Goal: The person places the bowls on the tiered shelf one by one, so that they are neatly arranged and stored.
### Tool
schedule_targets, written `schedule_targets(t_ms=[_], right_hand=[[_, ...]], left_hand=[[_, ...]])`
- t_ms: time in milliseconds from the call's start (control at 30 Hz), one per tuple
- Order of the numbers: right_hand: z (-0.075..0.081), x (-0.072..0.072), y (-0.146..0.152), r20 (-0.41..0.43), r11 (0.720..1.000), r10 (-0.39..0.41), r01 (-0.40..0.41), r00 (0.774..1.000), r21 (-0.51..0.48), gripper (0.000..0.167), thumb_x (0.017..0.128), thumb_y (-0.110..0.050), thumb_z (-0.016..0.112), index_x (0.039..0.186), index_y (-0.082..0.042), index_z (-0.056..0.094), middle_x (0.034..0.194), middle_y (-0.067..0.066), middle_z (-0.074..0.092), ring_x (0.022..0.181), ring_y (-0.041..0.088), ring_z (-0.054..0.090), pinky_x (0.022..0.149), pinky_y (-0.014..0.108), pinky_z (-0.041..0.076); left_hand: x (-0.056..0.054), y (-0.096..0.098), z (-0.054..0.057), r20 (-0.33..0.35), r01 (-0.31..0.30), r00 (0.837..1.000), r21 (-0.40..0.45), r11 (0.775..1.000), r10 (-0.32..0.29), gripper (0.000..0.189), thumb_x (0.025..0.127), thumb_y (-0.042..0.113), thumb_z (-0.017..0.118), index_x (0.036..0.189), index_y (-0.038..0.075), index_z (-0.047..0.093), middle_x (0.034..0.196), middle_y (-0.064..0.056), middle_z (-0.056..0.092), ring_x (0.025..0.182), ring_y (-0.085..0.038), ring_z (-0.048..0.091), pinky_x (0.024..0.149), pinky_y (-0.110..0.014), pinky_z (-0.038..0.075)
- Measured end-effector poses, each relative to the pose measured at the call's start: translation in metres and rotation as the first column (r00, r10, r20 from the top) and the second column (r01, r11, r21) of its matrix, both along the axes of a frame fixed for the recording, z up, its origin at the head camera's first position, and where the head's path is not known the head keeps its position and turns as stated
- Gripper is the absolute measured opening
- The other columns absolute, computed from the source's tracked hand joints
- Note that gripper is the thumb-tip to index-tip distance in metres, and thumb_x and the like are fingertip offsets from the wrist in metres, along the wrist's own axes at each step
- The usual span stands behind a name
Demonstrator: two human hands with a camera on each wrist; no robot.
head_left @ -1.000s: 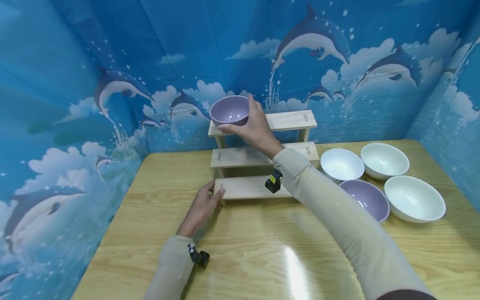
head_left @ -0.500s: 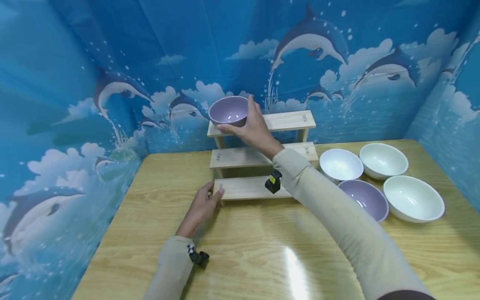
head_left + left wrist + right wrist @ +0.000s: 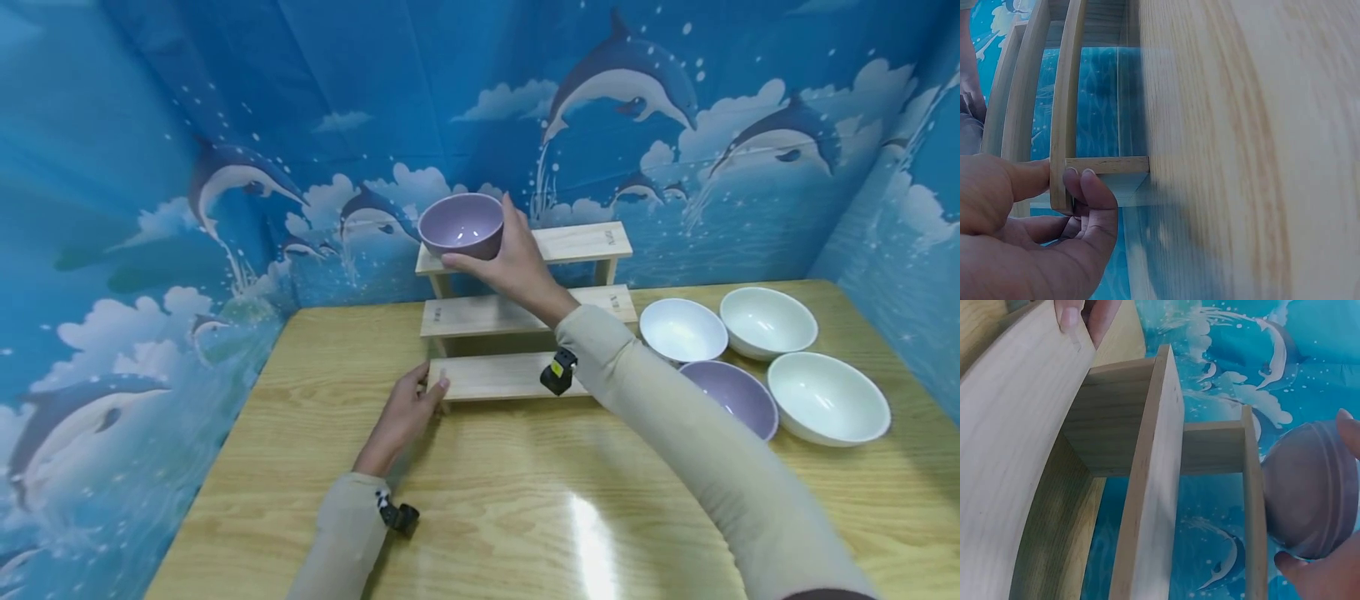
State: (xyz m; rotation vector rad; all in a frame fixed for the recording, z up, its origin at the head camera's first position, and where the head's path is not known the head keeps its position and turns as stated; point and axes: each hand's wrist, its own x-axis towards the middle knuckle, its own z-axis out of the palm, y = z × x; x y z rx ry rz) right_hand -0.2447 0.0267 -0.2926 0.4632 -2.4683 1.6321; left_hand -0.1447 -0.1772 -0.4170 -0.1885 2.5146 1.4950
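A three-step wooden rack (image 3: pixel 487 315) stands at the back of the table. My right hand (image 3: pixel 517 262) grips a purple bowl (image 3: pixel 461 225) by its right side, thumb at the front and fingers behind. The bowl is upright at the left end of the top step; in the right wrist view the bowl's base (image 3: pixel 1304 487) is right at that step's board. My left hand (image 3: pixel 405 412) pinches the left end of the lowest step, thumb on top and fingers curled beneath, as the left wrist view shows of the hand (image 3: pixel 1054 225).
On the table's right side stand a second purple bowl (image 3: pixel 735 398), a small white bowl (image 3: pixel 683 330) and two larger pale bowls, one behind (image 3: pixel 769 322) and one in front (image 3: pixel 828 398). A blue dolphin-print curtain (image 3: pixel 450 100) hangs behind the table (image 3: pixel 487 500).
My right hand and the purple bowl have shifted slightly to the right along the top step. The left hand has stayed on the lowest step.
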Motion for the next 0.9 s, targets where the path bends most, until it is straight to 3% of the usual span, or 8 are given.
schedule_targets(t_ms=[433,700,900], right_hand=[[0.007,0.027,0.017,-0.015,0.999,0.008,-0.007,1.000,0.047,0.117,0.080,-0.045,0.086,0.163,-0.010,0.012,0.166,0.013,0.018,0.152,0.029,0.019,0.118,0.057,0.027],[0.001,0.048,0.035,0.024,0.997,0.055,-0.056,0.998,0.050,0.112,0.081,-0.050,0.083,0.163,-0.017,0.014,0.167,0.008,0.017,0.151,0.029,0.024,0.115,0.057,0.032],[-0.002,0.065,0.051,0.011,0.995,0.095,-0.095,0.995,0.031,0.111,0.082,-0.044,0.085,0.163,-0.016,0.015,0.166,0.008,0.019,0.151,0.028,0.024,0.118,0.050,0.030]], left_hand=[[-0.002,0.001,-0.003,0.005,-0.007,1.000,0.009,1.000,0.007,0.065,0.107,0.032,0.053,0.160,0.006,0.025,0.127,-0.012,0.052,0.096,-0.022,0.060,0.075,-0.035,0.053],[-0.001,0.000,-0.002,0.003,-0.011,1.000,0.011,1.000,0.011,0.063,0.107,0.033,0.053,0.160,0.009,0.028,0.128,-0.011,0.052,0.095,-0.022,0.060,0.075,-0.035,0.054],[-0.001,0.000,-0.002,0.006,-0.012,1.000,0.005,1.000,0.012,0.064,0.107,0.033,0.053,0.160,0.007,0.027,0.130,-0.012,0.052,0.096,-0.022,0.060,0.075,-0.034,0.054]])
